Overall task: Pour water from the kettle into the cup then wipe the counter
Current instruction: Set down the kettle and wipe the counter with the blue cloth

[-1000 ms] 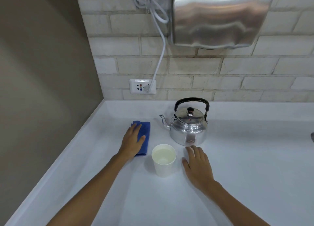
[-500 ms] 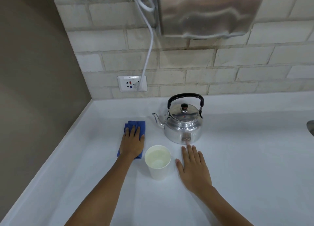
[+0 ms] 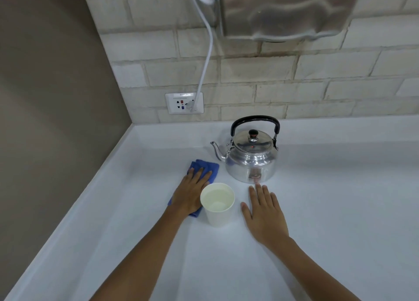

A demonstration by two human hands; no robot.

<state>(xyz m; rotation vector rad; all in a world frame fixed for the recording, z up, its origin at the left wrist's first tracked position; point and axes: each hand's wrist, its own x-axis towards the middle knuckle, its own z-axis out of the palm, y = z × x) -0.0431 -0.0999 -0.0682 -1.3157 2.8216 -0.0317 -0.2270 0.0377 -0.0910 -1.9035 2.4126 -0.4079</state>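
A shiny metal kettle (image 3: 251,162) with a black handle stands upright on the white counter (image 3: 340,198), its spout pointing left. In front of it stands a white paper cup (image 3: 218,212) with water inside. A blue cloth (image 3: 209,169) lies flat to the left of the cup. My left hand (image 3: 190,194) presses flat on the cloth, fingers spread, covering most of it. My right hand (image 3: 265,214) rests flat on the counter to the right of the cup, just in front of the kettle, holding nothing.
A brown wall (image 3: 49,96) bounds the counter on the left, a brick wall (image 3: 294,81) at the back. A wall socket (image 3: 184,102) with a white cable (image 3: 205,62) plugged in sits behind the cloth. A steel hand dryer (image 3: 288,8) hangs above the kettle.
My left hand has slid with the cloth toward me, closer to the cup. My right hand has stayed flat on the counter. The view has tilted down.
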